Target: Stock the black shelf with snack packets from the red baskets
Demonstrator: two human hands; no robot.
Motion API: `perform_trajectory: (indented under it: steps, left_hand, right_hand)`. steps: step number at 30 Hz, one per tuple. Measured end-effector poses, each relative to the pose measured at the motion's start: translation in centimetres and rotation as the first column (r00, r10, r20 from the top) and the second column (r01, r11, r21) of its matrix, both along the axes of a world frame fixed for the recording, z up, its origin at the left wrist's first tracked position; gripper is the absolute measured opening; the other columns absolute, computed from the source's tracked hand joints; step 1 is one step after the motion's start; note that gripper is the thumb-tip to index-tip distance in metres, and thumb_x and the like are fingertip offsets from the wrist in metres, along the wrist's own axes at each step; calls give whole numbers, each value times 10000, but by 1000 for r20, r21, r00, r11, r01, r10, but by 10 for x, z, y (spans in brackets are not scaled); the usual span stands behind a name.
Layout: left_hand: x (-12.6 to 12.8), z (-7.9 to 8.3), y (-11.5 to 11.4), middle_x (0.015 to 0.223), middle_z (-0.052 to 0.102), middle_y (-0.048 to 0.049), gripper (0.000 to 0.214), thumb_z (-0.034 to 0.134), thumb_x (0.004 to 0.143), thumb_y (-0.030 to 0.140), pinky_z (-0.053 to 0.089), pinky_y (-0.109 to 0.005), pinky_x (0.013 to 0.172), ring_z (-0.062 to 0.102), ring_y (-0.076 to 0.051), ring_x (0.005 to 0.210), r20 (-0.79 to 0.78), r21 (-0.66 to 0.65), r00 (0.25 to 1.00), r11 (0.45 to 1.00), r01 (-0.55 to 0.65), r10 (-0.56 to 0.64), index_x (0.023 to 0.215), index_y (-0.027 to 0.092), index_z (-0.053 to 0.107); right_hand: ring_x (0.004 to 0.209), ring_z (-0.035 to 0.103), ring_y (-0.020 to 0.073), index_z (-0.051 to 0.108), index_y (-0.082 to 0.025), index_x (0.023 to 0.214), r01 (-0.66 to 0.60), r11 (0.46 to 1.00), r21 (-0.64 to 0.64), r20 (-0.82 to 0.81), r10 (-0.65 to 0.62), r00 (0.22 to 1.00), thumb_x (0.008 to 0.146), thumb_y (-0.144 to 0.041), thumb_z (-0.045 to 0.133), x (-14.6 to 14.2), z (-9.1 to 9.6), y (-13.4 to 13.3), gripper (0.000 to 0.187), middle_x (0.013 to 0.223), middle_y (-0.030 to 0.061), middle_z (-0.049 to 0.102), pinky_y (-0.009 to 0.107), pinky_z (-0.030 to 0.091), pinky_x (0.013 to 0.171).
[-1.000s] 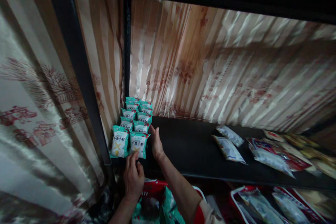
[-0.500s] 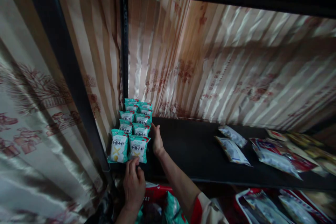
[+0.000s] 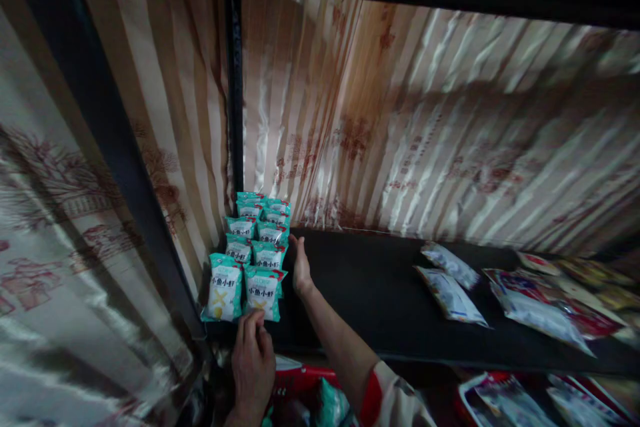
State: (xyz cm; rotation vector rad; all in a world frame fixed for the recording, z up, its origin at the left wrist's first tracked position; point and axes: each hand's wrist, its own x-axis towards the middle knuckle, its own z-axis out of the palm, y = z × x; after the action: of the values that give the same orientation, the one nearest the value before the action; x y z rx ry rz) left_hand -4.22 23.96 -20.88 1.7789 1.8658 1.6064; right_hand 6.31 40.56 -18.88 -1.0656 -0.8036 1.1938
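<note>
Two columns of small teal-and-white snack packets stand upright one behind another at the shelf's left end. My left hand [image 3: 253, 360] is in front of them, fingers loosely bent and fingertips at the lower edge of the front right packet [image 3: 263, 293]; it appears to touch it without gripping. Beside it stands the front left packet [image 3: 223, 288], slightly nearer the shelf edge. My right hand [image 3: 301, 268] is held upright along the right side of the right column, fingers stretched out and nothing in it. Whether its palm touches the packets I cannot tell.
The black shelf [image 3: 360, 293] has a dark post [image 3: 235, 93] at its back left corner and patterned curtain [image 3: 320, 100] behind. Flat packets [image 3: 453, 297] lie to the right. Below, a red box [image 3: 305, 377] contains more teal packets [image 3: 331, 403]; another red-rimmed tray [image 3: 467, 387] sits right.
The view has tilted and shifted slightly, so the shelf and packets appear a little lower. Both hands keep nearly the same places at the packets.
</note>
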Motion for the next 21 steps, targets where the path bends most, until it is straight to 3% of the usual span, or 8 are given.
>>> perform_trajectory:
  steps: [3,7,11,16,19,21]
  left_hand:
    - [-2,5,-4,870,628,-46,204,399,813,133,516,-279,729,625,-164,835,-22,24,1000,1000,17,-17,878,206,578]
    - [-5,14,-15,818,610,-31,203,407,793,100,504,-252,701,618,-146,775,-48,73,999,997,16,-12,815,205,580]
    - [-5,19,-32,802,595,-26,213,399,794,82,498,-238,695,606,-132,761,-75,106,996,992,61,-53,808,196,579]
    - [-1,13,-58,815,590,-27,208,410,801,78,490,-236,736,600,-129,785,-141,93,984,988,120,-106,808,189,586]
    - [3,4,-77,841,597,-34,221,392,809,85,483,-241,771,603,-130,802,-223,23,960,983,180,-171,807,190,587]
    - [5,-1,-90,851,601,-36,236,372,819,102,481,-247,772,602,-131,796,-283,-123,926,967,224,-251,810,192,590]
  right_hand:
    - [1222,486,235,621,-171,1138,78,997,-18,-33,-79,996,745,-706,431,13,-4,-22,690,1286,87,564,358,387,1002]
    - [1066,593,253,654,-162,1045,134,991,-15,-17,-135,991,721,-659,513,35,0,-68,610,1129,117,660,358,467,862]
    - [829,651,201,660,-155,991,144,990,11,35,-144,989,740,-581,549,55,8,-118,507,914,91,717,306,474,721]
    - [658,603,155,675,-143,869,127,992,25,153,-129,980,742,-523,573,82,11,-181,414,717,42,689,277,447,643]
    - [645,580,154,674,-155,854,106,994,3,237,-103,966,750,-513,566,101,6,-222,388,696,28,672,279,447,642]
    - [641,573,160,672,-173,841,63,997,-46,315,-46,948,747,-518,565,112,0,-248,373,685,17,662,281,450,637]
